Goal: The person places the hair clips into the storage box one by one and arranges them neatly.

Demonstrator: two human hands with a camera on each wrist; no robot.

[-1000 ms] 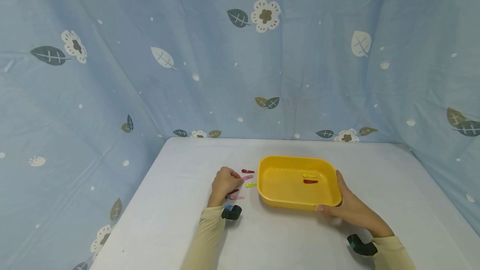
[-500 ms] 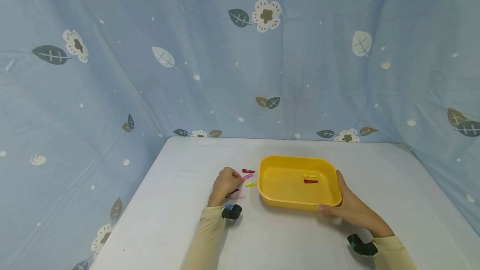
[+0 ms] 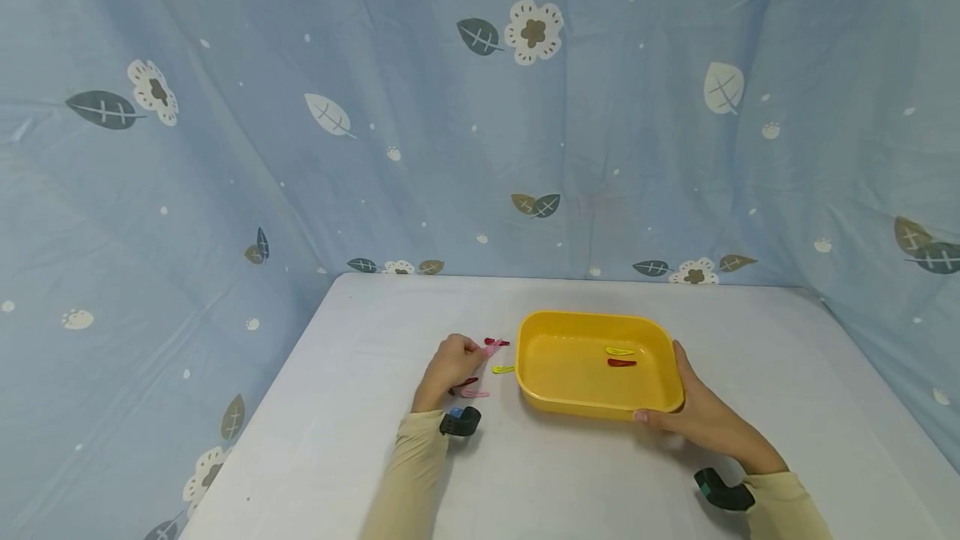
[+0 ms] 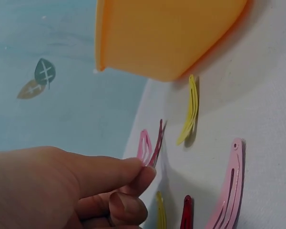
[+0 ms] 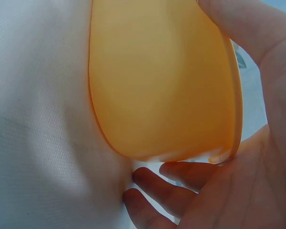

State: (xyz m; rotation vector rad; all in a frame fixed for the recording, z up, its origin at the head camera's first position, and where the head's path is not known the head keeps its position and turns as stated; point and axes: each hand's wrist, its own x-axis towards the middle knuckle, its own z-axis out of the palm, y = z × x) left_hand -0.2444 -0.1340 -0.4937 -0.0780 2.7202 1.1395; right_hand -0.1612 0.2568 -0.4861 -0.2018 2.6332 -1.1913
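My left hand (image 3: 450, 363) pinches a pink hair clip (image 4: 144, 145) between thumb and forefinger, its free end sticking out past the fingertips. A red hair clip (image 3: 498, 342) on the table overlaps it from behind. Around this hand lie a yellow clip (image 4: 190, 112), a second pink clip (image 4: 229, 186), another red clip (image 4: 187, 213) and another yellow one (image 4: 160, 212). With the thumb on the near rim and fingers along the right side, my right hand (image 3: 701, 415) grips the corner of a yellow tray (image 3: 577, 407).
Inside the tray lie one yellow clip (image 3: 619, 351) and one red clip (image 3: 621, 363). The tray stands on a white-covered table (image 3: 570, 482), right of the loose clips. Behind the table hangs a blue patterned curtain (image 3: 420, 148).
The pinched pink clip has tilted up and now overlaps the far red clip. My left hand has barely shifted; the right hand and the tray have stayed put.
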